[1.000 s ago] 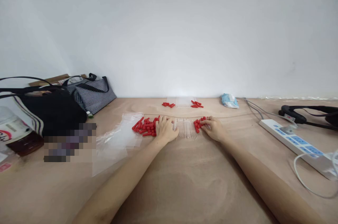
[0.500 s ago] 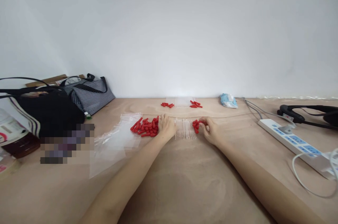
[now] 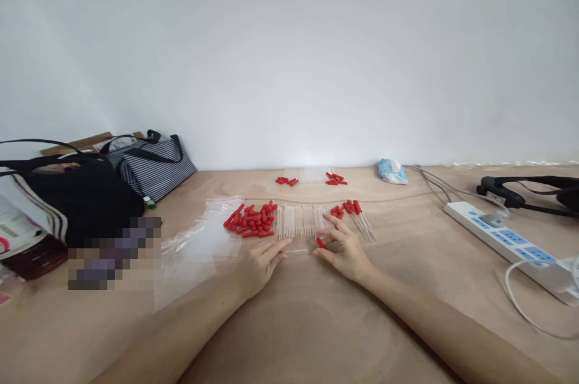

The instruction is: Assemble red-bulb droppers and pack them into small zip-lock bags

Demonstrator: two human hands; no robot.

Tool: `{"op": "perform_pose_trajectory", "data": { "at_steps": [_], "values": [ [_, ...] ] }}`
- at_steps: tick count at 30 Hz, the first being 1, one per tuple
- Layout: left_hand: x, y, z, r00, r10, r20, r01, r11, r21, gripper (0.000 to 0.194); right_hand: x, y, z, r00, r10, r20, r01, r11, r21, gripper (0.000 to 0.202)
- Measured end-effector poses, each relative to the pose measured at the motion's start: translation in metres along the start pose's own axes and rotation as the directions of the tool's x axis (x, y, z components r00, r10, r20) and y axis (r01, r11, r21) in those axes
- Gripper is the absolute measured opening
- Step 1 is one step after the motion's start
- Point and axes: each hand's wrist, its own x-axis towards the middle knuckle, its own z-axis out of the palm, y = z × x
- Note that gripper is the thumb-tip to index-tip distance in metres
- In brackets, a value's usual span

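Observation:
My left hand [image 3: 262, 263] pinches one end of a thin clear dropper tube [image 3: 298, 251], which points toward my right hand. Between thumb and finger of my right hand [image 3: 341, 248] is a red rubber bulb [image 3: 321, 243], close to the tube's free end and apart from it. Behind my hands lies a row of clear dropper tubes [image 3: 296, 220]. A heap of red bulbs [image 3: 253, 221] is left of the row, and a few more bulbs [image 3: 337, 211] are at its right. Several droppers with bulbs fitted [image 3: 360, 220] lie further right.
Clear plastic bags [image 3: 199, 257] lie at the left, near a black bag [image 3: 85, 197] and a striped bag [image 3: 156, 166]. More bulbs [image 3: 335, 179] lie by the wall. At right are a blue mask [image 3: 392, 171], a power strip [image 3: 506, 245] with cables and a black headset [image 3: 520, 188].
Both hands have come nearer to me. My left hand now holds a tube and my right a bulb. More of the tube row and the fitted droppers at right have come into sight.

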Motion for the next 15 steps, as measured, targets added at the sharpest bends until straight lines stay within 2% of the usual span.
{"op": "perform_pose_trajectory", "data": {
  "at_steps": [2,6,10,15],
  "values": [
    [0.000,0.001,0.003,0.999,0.036,-0.001,-0.036,0.999,-0.021,0.025,-0.001,-0.003,0.001,0.997,0.013,0.071,-0.016,0.999,0.036,0.012],
    [0.004,0.005,0.005,0.999,0.028,0.023,-0.027,0.999,-0.040,0.023,-0.001,-0.011,0.000,0.977,-0.010,0.215,0.003,0.999,0.036,0.012],
    [0.003,0.005,0.004,0.999,0.026,0.045,-0.025,0.999,-0.028,0.022,0.000,-0.015,-0.002,0.972,-0.017,0.234,0.015,1.000,0.010,0.012],
    [0.002,0.002,0.006,0.996,0.062,0.057,-0.060,0.998,-0.034,0.024,0.000,-0.019,-0.003,0.973,-0.052,0.224,0.041,0.998,0.055,0.013]
  ]
}}
